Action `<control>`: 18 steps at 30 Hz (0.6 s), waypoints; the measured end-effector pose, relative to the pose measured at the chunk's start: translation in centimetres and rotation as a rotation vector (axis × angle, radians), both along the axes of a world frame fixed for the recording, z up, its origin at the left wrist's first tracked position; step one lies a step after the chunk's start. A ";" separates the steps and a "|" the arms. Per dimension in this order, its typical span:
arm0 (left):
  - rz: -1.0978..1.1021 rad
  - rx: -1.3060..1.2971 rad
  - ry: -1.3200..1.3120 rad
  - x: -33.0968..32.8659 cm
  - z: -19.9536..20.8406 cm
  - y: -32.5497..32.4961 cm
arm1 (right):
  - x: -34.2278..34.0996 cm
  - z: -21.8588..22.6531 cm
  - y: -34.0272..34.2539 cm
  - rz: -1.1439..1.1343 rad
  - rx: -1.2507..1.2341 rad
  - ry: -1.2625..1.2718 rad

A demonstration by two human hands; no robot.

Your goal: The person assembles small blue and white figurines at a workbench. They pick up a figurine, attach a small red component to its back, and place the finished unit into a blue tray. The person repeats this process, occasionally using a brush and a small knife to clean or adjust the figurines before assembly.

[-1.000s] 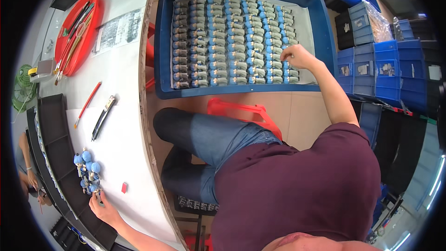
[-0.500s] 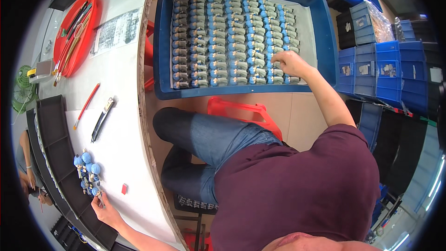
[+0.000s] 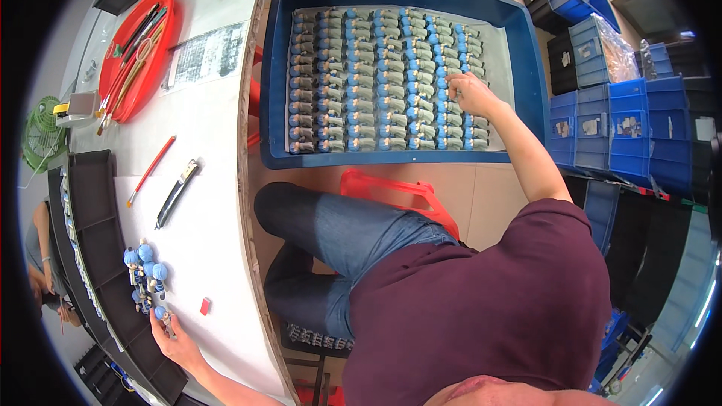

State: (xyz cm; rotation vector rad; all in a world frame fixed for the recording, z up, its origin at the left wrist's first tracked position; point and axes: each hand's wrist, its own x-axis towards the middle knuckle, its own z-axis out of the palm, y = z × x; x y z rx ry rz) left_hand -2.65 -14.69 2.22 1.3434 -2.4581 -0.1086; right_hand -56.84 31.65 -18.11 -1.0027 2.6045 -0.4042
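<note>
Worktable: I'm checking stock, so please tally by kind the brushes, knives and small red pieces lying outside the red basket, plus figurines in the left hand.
Brush: 1
Utility knife: 1
Small red piece: 1
Figurine in left hand: 1
Total: 4

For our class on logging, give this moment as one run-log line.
left hand: pinching blue-haired figurine | right hand: at figurine rows, blue tray, grip unclear | table: red brush, black tool

The person wears a dark purple cloth T-shirt [image 3: 481, 293]. Its short right sleeve [image 3: 553, 216] stops above the elbow. The blue denim jeans [image 3: 368, 225] look much darker near the knees. The left hand [image 3: 177, 344] and right hand [image 3: 477, 96] are bare.
</note>
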 end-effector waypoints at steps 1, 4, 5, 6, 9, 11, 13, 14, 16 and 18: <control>0.020 0.030 0.014 0.3 -0.1 -0.1 | -0.5 0.2 -0.3 -0.037 0.006 -0.020; 0.046 0.075 0.067 0.6 -0.3 0.1 | -1.3 0.3 -1.1 -0.083 -0.056 0.106; 0.046 0.083 0.088 0.6 -0.4 0.1 | -1.7 0.1 -1.3 -0.089 -0.090 0.180; 0.057 0.086 0.097 0.5 -0.3 0.2 | -2.4 -0.8 -1.3 -0.083 -0.113 0.236; 0.092 0.079 0.104 -0.3 0.0 1.2 | -4.1 -1.8 -1.5 -0.037 -0.045 0.122; 0.110 0.059 0.080 -0.7 0.3 1.9 | -5.0 -1.7 -1.7 -0.052 -0.001 0.085; 0.095 0.036 0.086 -0.5 0.3 1.9 | -5.6 -1.5 -2.0 -0.091 0.017 0.071; 0.088 0.026 0.089 -0.3 0.3 1.9 | -5.6 -0.3 -2.7 -0.140 0.072 0.055; 0.087 0.045 0.129 0.0 0.1 1.6 | -6.1 -1.8 -2.5 -0.123 -0.031 0.186; 0.073 0.055 0.151 -0.2 0.1 1.6 | -7.0 -2.4 -2.5 -0.148 -0.020 0.181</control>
